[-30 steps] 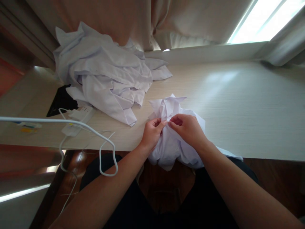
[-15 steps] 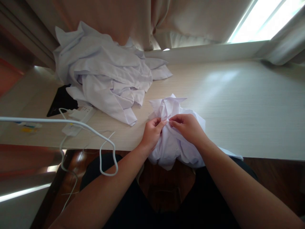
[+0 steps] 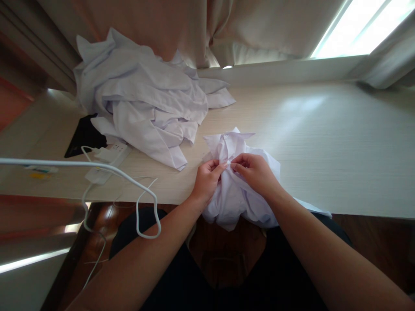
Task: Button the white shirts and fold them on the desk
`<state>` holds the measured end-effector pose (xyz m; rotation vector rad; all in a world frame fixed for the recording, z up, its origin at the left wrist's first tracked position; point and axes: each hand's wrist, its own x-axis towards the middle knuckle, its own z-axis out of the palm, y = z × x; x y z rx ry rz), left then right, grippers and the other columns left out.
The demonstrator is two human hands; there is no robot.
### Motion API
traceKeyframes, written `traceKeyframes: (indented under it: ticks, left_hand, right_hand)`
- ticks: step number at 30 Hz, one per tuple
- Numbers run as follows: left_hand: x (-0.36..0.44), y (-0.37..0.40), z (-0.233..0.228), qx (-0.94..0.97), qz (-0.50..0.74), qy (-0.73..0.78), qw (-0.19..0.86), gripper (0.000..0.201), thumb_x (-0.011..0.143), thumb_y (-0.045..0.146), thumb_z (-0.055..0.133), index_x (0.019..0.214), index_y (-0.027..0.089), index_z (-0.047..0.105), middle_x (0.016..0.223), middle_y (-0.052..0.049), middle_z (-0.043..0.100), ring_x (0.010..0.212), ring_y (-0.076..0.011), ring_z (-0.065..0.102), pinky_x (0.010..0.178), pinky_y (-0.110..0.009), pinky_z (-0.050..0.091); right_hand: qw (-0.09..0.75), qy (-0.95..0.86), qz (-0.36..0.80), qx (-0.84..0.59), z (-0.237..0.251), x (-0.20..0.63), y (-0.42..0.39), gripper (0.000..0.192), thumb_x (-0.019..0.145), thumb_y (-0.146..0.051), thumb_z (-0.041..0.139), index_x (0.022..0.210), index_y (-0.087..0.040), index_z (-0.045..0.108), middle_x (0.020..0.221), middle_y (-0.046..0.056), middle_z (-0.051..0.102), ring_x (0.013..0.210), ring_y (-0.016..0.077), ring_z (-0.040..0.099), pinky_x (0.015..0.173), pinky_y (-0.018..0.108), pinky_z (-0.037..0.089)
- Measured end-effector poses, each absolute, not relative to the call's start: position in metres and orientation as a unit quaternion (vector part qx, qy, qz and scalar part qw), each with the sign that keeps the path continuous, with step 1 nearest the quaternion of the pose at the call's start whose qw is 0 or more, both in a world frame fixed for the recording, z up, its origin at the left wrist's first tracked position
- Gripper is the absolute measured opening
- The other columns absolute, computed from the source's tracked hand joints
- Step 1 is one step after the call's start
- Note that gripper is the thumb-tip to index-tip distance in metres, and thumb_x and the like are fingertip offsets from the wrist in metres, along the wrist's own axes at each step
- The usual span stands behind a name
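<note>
A white shirt (image 3: 231, 142) lies bunched at the near edge of the pale wooden table (image 3: 324, 142), its lower part hanging over the edge toward my lap. My left hand (image 3: 206, 179) pinches the shirt's front fabric between thumb and fingers. My right hand (image 3: 256, 172) pinches the same fabric right beside it, fingertips almost touching the left ones. The collar points up behind both hands.
A heap of white garments (image 3: 142, 99) sits at the back left. A white power strip (image 3: 110, 154) and a looping white cable (image 3: 142, 203) lie left of my hands, beside a black flat object (image 3: 84, 136). Beige curtains (image 3: 194, 30) and a bright window (image 3: 363, 26) stand behind.
Both hands stay on the shirt; the fingers shift slightly upward on the fabric, otherwise nothing has moved.
</note>
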<state>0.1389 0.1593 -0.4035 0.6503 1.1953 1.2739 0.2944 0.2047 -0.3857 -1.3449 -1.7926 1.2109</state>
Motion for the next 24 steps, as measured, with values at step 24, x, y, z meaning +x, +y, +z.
traceKeyframes:
  ticks: [24]
  left_hand:
    - [0.1411, 0.1604, -0.4062, 0.286, 0.58, 0.518, 0.56, 0.033, 0.07, 0.035, 0.083, 0.079, 0.016, 0.059, 0.071, 0.002, 0.063, 0.063, -0.0096, 0.057, 0.06, -0.021, 0.043]
  right_hand:
    - [0.274, -0.706, 0.401, -0.516, -0.384, 0.2931, 0.2042, 0.012, 0.079, -0.027, 0.057, 0.079, -0.018, 0.066, 0.074, 0.003, 0.068, 0.069, 0.0159, 0.06, 0.064, 0.028, 0.041]
